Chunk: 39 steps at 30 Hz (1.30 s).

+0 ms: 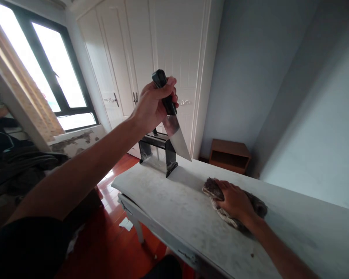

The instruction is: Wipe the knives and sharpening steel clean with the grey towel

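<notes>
Raised above the far end of the white table, my left hand (155, 101) is closed around the black handle of a kitchen knife (180, 140). Its broad blade points down and slightly right, in front of and above the right end of a black knife rack (171, 155). The rack has clear side panels and stands on the tabletop; another dark handle appears to stick up from it, partly hidden by my wrist. Lower right, my right hand (235, 201) grips a bunched brown rag (257, 205) lying on the table, its fingers curled over the top.
The white table (291, 228) runs from the rack toward the lower right. Behind it are a white wardrobe (177, 46) and a low brown wooden cabinet (229, 151). Dark clothing (26, 166) is piled at left. A paper scrap (126, 224) lies on the red floor.
</notes>
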Motion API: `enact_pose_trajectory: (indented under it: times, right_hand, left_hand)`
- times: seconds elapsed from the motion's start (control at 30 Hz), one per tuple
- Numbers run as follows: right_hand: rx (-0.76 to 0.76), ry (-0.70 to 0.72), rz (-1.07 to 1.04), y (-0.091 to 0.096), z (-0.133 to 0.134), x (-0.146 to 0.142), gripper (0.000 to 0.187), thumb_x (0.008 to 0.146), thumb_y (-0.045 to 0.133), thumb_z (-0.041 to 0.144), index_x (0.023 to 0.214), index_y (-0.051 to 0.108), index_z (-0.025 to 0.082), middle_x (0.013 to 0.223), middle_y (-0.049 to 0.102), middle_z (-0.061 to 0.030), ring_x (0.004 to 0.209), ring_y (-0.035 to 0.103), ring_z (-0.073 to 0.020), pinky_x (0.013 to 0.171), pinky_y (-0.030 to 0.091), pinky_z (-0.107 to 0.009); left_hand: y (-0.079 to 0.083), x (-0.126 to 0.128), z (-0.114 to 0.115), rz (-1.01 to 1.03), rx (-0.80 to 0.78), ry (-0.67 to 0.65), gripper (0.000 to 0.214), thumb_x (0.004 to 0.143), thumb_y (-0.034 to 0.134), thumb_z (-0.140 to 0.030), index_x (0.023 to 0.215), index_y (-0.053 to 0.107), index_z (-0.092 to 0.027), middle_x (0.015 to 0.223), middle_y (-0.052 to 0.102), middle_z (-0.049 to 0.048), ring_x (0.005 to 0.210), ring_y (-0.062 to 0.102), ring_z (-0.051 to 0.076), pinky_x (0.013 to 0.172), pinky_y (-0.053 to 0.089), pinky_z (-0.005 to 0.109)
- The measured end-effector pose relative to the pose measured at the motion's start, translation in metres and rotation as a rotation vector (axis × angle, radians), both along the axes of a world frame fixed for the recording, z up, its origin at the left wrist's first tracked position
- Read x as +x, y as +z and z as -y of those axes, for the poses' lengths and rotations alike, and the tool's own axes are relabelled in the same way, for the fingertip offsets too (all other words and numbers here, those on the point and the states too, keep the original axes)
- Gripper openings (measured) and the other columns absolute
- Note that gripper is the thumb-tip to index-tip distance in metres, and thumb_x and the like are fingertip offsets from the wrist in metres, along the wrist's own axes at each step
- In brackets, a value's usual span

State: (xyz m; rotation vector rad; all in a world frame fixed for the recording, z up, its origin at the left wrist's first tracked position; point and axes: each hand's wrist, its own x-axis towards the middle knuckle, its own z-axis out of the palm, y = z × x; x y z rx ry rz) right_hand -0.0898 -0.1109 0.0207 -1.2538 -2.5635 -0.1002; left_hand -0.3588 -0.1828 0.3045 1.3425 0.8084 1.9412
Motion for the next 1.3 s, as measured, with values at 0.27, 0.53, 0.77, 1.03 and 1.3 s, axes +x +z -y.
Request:
enact_pose_trajectory:
  times: [0.27, 0.53, 0.77, 1.03, 1.3]
  right_hand:
    - [-0.04, -0.011, -0.034, 0.006, 0.003, 0.005, 0.067, 0.077, 0.065, 0.028, 0.14, 0.047, 0.018, 0.129, 0.061, -0.0116, 0.112, 0.058, -0.0286, 0.099, 0.04, -0.038]
    - [-0.085, -0.052, -0.299, 0.006, 0.002, 0.015, 0.065, 0.075, 0.063, 0.021, 0.138, 0.048, 0.016, 0.13, 0.061, -0.0126, 0.117, 0.058, -0.0287, 0.104, 0.041, -0.043]
    - [-0.163, -0.131, -0.856, 0.005, 0.0, 0.023, 0.048, 0.077, 0.062, 0.025, 0.125, 0.057, 0.029, 0.112, 0.07, -0.0027, 0.103, 0.065, -0.0258, 0.097, 0.048, -0.046]
    - [-0.566, -0.155, -1.502, 0.019, 0.008, 0.012, 0.038, 0.072, 0.075, 0.044, 0.099, 0.065, 0.021, 0.08, 0.07, 0.0008, 0.068, 0.063, -0.0172, 0.066, 0.053, -0.03]
    - [-0.743, -0.154, -1.818, 0.022, 0.004, 0.008, 0.036, 0.065, 0.075, 0.042, 0.092, 0.066, 0.021, 0.081, 0.073, -0.0013, 0.071, 0.067, -0.0208, 0.071, 0.055, -0.034]
  left_hand:
    - [-0.052, 0.042, 0.002, 0.26, 0.079, -0.09, 0.015, 0.082, 0.057, -0.006, 0.074, 0.058, -0.019, 0.06, 0.048, -0.0047, 0.053, 0.052, 0.007, 0.059, 0.047, 0.02]
    - [-0.099, 0.058, -0.021, 0.52, 0.056, -0.153, 0.023, 0.078, 0.056, -0.011, 0.059, 0.048, -0.021, 0.056, 0.042, -0.0043, 0.05, 0.048, 0.008, 0.059, 0.046, 0.023]
    - [-0.134, 0.07, -0.047, 0.591, -0.018, -0.139, 0.031, 0.079, 0.06, -0.028, 0.054, 0.042, -0.022, 0.045, 0.036, -0.0057, 0.044, 0.04, 0.009, 0.056, 0.047, 0.024]
    - [-0.176, 0.09, -0.065, 0.667, -0.108, -0.253, 0.021, 0.074, 0.055, -0.026, 0.055, 0.047, -0.022, 0.046, 0.028, -0.0065, 0.043, 0.038, 0.008, 0.062, 0.049, 0.026]
    - [-0.202, 0.109, -0.063, 0.663, -0.236, -0.382, 0.008, 0.066, 0.051, -0.019, 0.065, 0.057, -0.024, 0.052, 0.044, -0.0019, 0.064, 0.059, 0.015, 0.089, 0.053, 0.036]
